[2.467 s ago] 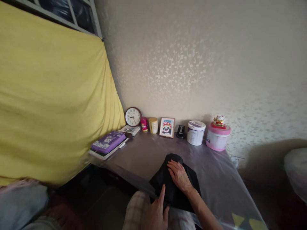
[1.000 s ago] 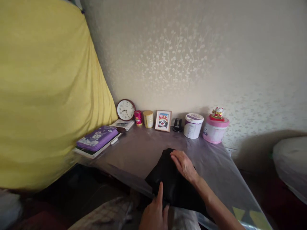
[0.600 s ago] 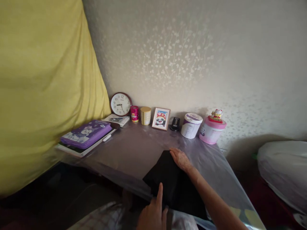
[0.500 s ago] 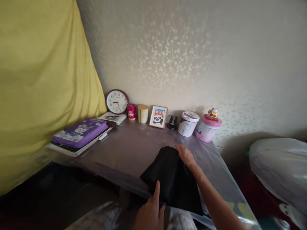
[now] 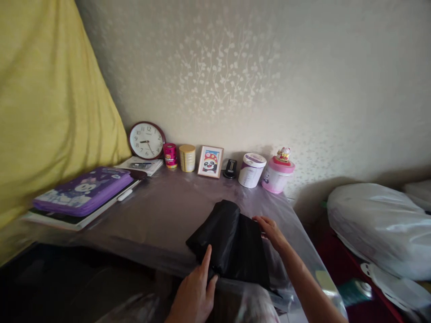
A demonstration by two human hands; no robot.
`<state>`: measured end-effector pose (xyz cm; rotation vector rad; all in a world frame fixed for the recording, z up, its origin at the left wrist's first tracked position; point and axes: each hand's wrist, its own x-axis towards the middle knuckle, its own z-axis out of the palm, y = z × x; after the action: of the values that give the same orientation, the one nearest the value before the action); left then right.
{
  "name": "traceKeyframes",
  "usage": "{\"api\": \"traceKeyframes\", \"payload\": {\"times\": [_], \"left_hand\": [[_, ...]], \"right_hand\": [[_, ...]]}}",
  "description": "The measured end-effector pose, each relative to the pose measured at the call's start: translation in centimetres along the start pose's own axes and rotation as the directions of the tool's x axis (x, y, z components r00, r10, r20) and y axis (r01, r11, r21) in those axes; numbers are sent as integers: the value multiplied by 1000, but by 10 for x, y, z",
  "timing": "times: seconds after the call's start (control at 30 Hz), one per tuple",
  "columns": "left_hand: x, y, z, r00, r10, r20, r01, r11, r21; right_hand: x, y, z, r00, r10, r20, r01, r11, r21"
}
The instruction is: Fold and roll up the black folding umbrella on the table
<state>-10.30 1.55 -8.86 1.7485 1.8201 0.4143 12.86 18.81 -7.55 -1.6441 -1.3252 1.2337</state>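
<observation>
A black, slightly shiny piece of folded cloth lies across the table's near edge, one part of it puffed up into a rounded fold. At its near left edge is my left hand, index finger stretched along the cloth and thumb on the edge; the other fingers are curled and mostly hidden. My right hand grips the cloth's right edge, its fingertips partly hidden.
The table has a plastic cover. At its back stand a clock, tins, a picture frame and two tubs. A purple case lies at left. White bags sit at right.
The cloth's left part has puffed into a rounded fold, baring a flatter part at right. My right hand has moved nearer along the right edge. The view has shifted right.
</observation>
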Motion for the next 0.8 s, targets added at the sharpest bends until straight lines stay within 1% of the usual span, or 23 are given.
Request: {"api": "traceKeyframes", "payload": {"times": [0.07,0.3,0.4,0.5,0.57,0.63,0.7,0.73,0.8], "left_hand": [[6,-3,-2,1000,25,-10,-25,1000,19],[17,-8,-3,997,71,-2,-71,997,24],[17,-8,-2,998,69,-12,-69,998,7],[16,-8,-2,998,69,7,-69,998,0],[17,-9,-1,997,70,12,-70,998,3],[17,-11,0,998,69,9,-69,998,-5],[19,-15,2,997,81,9,-80,996,-29],[19,-17,3,996,90,9,-89,995,-44],[20,-21,4,994,113,1,-112,991,-79]], "right_hand": [[2,-3,4,1000,10,-16,-11,1000,-19],[14,13,5,995,-86,-48,78,987,-141],[10,16,5,996,-82,-42,77,990,-118],[4,17,5,994,-102,-41,98,990,-102],[1,17,6,985,-155,-80,146,982,-117],[-3,15,7,966,-214,-147,194,971,-137],[-10,10,10,961,-219,-169,203,973,-110],[-14,7,12,969,-200,-147,192,979,-67],[-22,0,16,986,-158,-59,161,986,50]]}}
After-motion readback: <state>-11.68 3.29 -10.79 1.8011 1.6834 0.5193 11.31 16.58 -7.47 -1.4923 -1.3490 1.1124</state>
